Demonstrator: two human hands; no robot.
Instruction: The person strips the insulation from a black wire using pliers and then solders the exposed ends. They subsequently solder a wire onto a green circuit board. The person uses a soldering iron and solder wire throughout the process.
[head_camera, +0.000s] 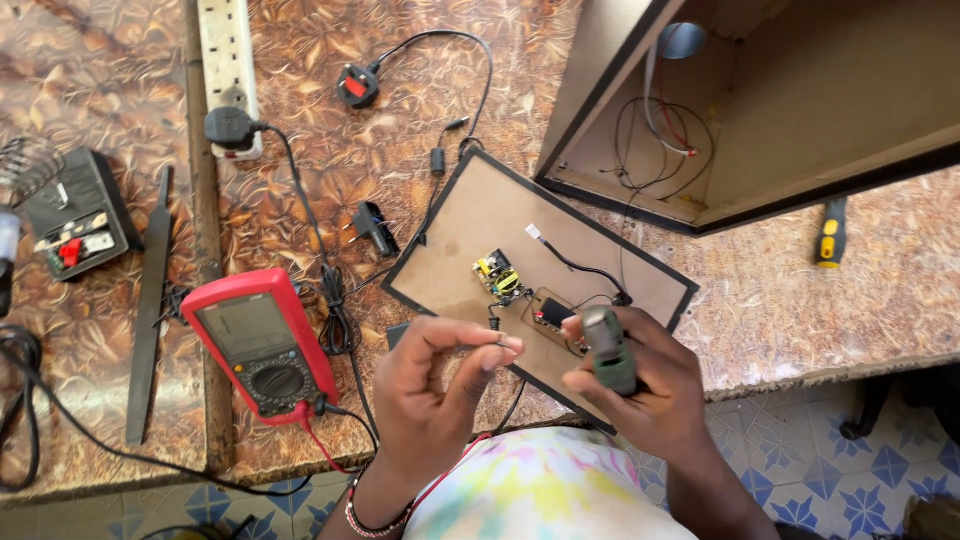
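Two hands over the panel (470, 215): left fingers (495, 350) pinch a wire, right (640, 385) clamps a green tool (608, 350), multimeter (262, 343) beside.

Your single head-worn camera looks steeply down from above your chest, close over your hands (520, 375) at the near edge of the table (400, 150), facing away from you across the tabletop, with tiled floor (830, 470) showing at near right.
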